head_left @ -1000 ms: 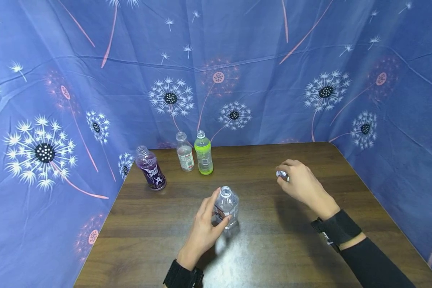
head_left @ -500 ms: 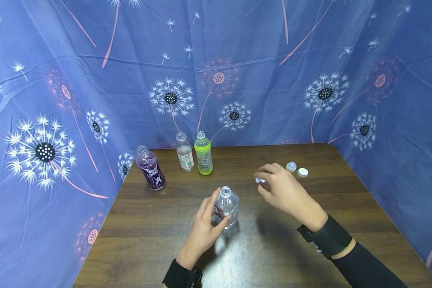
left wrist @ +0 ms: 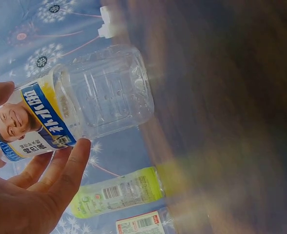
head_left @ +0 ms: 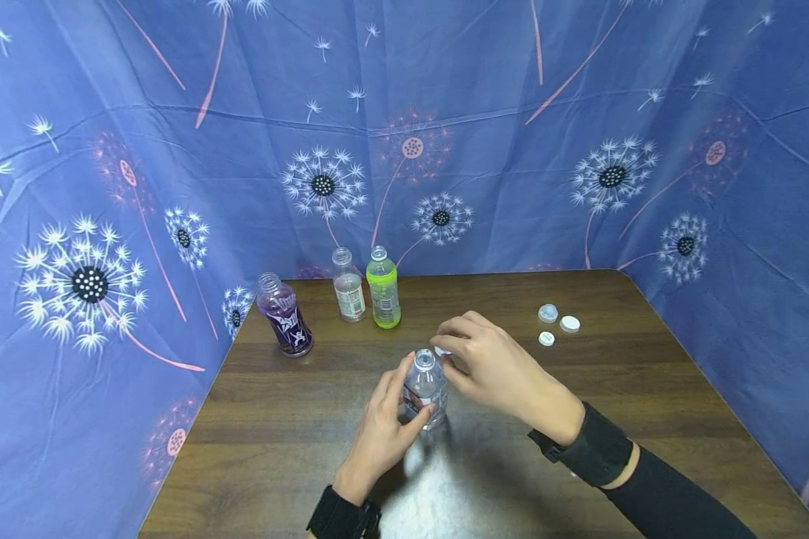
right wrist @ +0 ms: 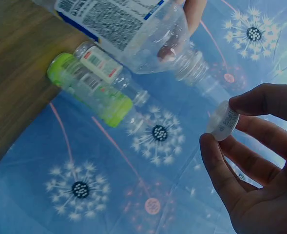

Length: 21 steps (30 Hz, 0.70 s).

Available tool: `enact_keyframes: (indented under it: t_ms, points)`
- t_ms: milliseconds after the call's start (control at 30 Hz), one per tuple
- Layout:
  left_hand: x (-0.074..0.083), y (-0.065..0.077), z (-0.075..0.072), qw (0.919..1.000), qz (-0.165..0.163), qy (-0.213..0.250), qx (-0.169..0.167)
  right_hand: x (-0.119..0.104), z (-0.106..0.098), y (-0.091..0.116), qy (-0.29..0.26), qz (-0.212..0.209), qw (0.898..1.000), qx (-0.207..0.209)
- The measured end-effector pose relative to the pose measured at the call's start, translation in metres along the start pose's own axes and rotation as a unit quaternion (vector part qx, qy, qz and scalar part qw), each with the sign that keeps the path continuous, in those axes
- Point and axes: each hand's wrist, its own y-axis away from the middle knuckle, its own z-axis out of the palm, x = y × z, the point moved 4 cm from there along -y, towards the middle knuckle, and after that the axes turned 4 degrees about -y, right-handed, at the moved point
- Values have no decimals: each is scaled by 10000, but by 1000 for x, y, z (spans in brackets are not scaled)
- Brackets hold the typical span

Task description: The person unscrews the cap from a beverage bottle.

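A clear, uncapped plastic bottle (head_left: 433, 383) stands upright on the wooden table; its blue and yellow label (left wrist: 41, 117) shows in the left wrist view. My left hand (head_left: 380, 428) holds it round the label, thumb on one side and fingers on the other. Between thumb and fingertips, my right hand (head_left: 495, 367) pinches a white bottle cap (right wrist: 224, 122). This cap is just right of the bottle's open neck (right wrist: 191, 67), apart from it in the right wrist view.
Three uncapped bottles stand at the back left: a purple bottle (head_left: 285, 318), a small clear bottle (head_left: 348, 292) and a green-banded bottle (head_left: 383, 292). Three loose caps lie at the back right, including a white cap (head_left: 569, 324). A blue dandelion-print cloth (head_left: 499, 165) hangs behind the table.
My right hand has moved left with the cap from the back right to beside the bottle's neck, leaving the three loose caps in sight. My left hand has stayed on the bottle.
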Motion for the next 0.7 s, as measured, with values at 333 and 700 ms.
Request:
enact_keyframes:
  t_ms: [333, 700]
  points:
    - [-1, 1, 0, 9999, 159, -30, -7, -14, 17, -8, -127, -243, 9993, -240]
    - [-3, 0, 0, 9997, 223, -58, 3, -7, 34, -10, -179, -173, 9991, -351]
